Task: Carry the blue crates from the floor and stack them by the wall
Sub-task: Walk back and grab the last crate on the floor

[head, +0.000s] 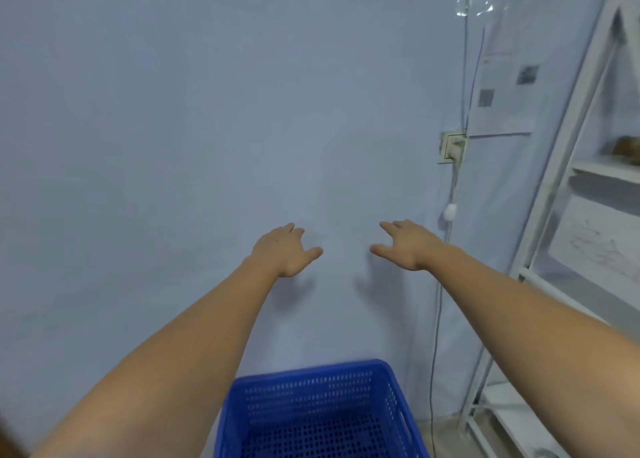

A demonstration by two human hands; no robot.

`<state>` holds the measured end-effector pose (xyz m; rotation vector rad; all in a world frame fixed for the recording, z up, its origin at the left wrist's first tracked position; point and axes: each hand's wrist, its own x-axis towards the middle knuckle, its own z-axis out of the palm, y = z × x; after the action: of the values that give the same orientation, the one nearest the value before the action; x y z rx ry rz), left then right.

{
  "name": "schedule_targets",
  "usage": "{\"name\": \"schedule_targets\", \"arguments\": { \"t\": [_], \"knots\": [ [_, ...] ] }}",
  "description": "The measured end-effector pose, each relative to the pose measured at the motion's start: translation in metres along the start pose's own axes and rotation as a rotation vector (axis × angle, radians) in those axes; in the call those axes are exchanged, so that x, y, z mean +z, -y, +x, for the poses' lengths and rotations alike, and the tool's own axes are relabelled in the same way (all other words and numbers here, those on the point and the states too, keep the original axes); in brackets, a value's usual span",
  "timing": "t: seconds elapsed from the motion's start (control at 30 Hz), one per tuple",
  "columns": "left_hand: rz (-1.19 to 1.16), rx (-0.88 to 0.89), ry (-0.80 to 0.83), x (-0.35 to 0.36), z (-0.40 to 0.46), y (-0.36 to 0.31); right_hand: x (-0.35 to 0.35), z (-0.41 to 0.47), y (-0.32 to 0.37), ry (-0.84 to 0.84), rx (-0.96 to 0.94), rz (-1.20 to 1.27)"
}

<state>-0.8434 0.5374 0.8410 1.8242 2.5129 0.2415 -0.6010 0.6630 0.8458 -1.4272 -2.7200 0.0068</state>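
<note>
A blue perforated plastic crate (322, 412) stands against the pale wall (173, 128) at the bottom middle of the view, its open top facing up and its near part cut off by the frame edge. Both my arms stretch forward above it. My left hand (285, 251) and my right hand (407, 244) are raised well above the crate, palms toward the wall, fingers spread, holding nothing. Whether the crate sits on another crate is hidden.
A white metal shelf rack (568, 215) stands to the right, close beside the crate. A wall socket (452, 146) with a hanging cable (438, 319) lies between the crate and the rack. Papers are taped on the wall above.
</note>
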Motion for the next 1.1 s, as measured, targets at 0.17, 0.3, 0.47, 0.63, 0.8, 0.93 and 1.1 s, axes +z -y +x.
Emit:
{"name": "schedule_targets", "arguments": {
  "t": [0.17,0.3,0.47,0.63,0.8,0.93,1.1],
  "knots": [
    [-0.005,0.141,-0.023,-0.007,-0.025,-0.016,-0.015,-0.064,0.017,-0.050,0.091,0.033],
    [-0.097,0.280,0.016,0.005,-0.047,-0.041,-0.014,-0.131,0.014,-0.049,0.223,0.051],
    [-0.156,0.485,0.058,0.010,-0.092,-0.107,-0.026,-0.246,-0.015,-0.055,0.469,0.032],
    [-0.191,0.746,0.083,0.009,-0.172,-0.203,-0.044,-0.403,-0.041,-0.089,0.732,0.008],
    [-0.246,1.023,0.127,0.006,-0.290,-0.291,-0.066,-0.582,-0.031,-0.074,1.019,-0.045],
    [-0.239,1.221,0.161,0.010,-0.407,-0.337,-0.067,-0.733,0.019,-0.093,1.238,-0.066],
    [-0.214,1.438,0.244,0.015,-0.568,-0.360,-0.068,-0.910,0.110,-0.110,1.482,-0.080]
  ]
}}
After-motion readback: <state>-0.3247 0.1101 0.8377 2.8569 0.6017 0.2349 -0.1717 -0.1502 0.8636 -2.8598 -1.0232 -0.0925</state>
